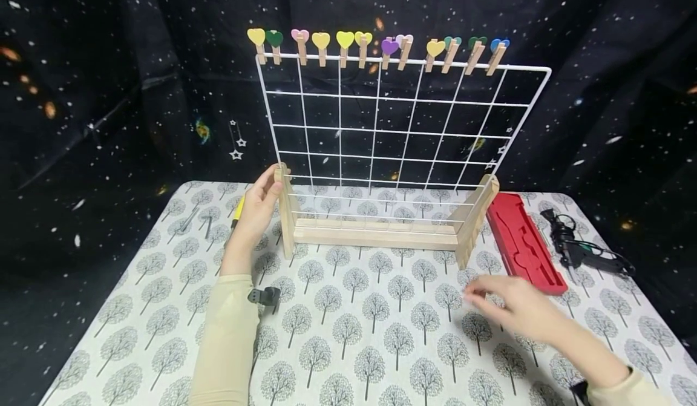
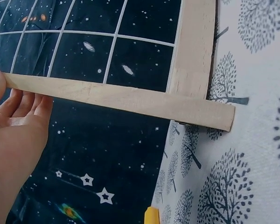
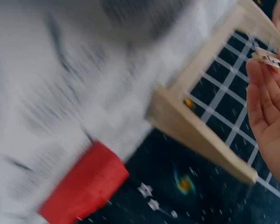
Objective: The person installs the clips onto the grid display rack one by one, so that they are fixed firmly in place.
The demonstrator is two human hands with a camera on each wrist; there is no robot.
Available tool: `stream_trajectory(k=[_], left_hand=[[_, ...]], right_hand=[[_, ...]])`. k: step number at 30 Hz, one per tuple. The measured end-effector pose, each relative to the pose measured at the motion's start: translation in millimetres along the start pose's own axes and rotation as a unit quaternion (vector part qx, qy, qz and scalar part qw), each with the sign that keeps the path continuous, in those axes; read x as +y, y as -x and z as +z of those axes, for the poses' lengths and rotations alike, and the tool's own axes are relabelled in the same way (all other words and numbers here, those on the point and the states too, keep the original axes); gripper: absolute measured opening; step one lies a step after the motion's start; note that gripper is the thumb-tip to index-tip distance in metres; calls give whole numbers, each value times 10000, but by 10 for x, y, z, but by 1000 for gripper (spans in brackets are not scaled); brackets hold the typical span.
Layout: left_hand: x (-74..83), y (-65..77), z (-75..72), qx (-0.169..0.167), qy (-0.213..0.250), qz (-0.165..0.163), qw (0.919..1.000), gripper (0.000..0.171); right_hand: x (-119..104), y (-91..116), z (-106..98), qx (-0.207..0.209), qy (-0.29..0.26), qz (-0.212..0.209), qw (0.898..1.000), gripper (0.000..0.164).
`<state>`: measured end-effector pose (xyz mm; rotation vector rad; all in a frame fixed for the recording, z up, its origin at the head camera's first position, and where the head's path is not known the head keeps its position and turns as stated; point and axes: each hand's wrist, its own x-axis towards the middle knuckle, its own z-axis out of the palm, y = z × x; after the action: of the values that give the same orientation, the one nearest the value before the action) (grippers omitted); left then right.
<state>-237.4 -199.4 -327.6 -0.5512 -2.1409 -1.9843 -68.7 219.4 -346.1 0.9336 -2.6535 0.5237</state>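
A white wire grid (image 1: 376, 130) leans back in a wooden stand (image 1: 376, 236), with several heart-topped clothespins (image 1: 345, 42) clipped along its top bar. My left hand (image 1: 256, 209) grips the upper end of the stand's left side piece, thumb in front and fingers behind; the left wrist view shows this side piece (image 2: 116, 95) running from the hand to the table. Low in front of the stand's right side is my right hand (image 1: 514, 309). In the blurred right wrist view, its thumb and fingers pinch a small wooden clothespin (image 3: 267, 57).
A red tool case insert (image 1: 525, 245) lies right of the stand, beside a black corded tool (image 1: 585, 248). Behind my left wrist is a yellow-handled tool (image 1: 238, 211), with small metal pieces (image 1: 190, 218) farther left. A tree-print cloth (image 1: 348, 333) covers the table; a dark starry backdrop hangs behind.
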Motion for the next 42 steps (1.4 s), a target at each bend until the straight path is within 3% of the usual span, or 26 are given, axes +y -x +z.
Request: stream_trajectory(k=[6, 11, 14, 18, 20, 22, 26, 32, 37, 42], left_hand=[[46, 2, 58, -137, 173, 92, 9997, 47], [25, -8, 86, -174, 166, 62, 9997, 47], [22, -9, 85, -173, 203, 109, 9996, 48], [35, 0, 56, -122, 183, 153, 9996, 48], [45, 7, 36, -120, 124, 148, 9997, 48], [51, 12, 21, -141, 116, 157, 9997, 47], [40, 1, 8, -155, 95, 160, 9997, 48], [-92, -45, -8, -126, 104, 140, 9998, 49], [-186, -71, -34, -119, 133, 258, 9995, 48], [-104, -33, -33, -100, 118, 200, 9997, 48]], right_hand=[[196, -448, -564, 625, 330, 35, 9975, 15], [154, -855, -1126, 1690, 245, 36, 9853, 15], [110, -1135, -1476, 2558, 90, -145, 9666, 9], [75, -1469, -1798, 3788, -448, -271, 9240, 13], [70, -1592, -1884, 4168, -676, -272, 9061, 17], [71, -1688, -1938, 4329, -825, -187, 8975, 18], [110, -1796, -1990, 4121, -737, 186, 9080, 19], [204, -1821, -1994, 3324, -1159, 876, 9319, 17], [242, -1816, -1974, 3024, -1094, 819, 9433, 19], [232, -1839, -1987, 2874, -592, 971, 9510, 19]])
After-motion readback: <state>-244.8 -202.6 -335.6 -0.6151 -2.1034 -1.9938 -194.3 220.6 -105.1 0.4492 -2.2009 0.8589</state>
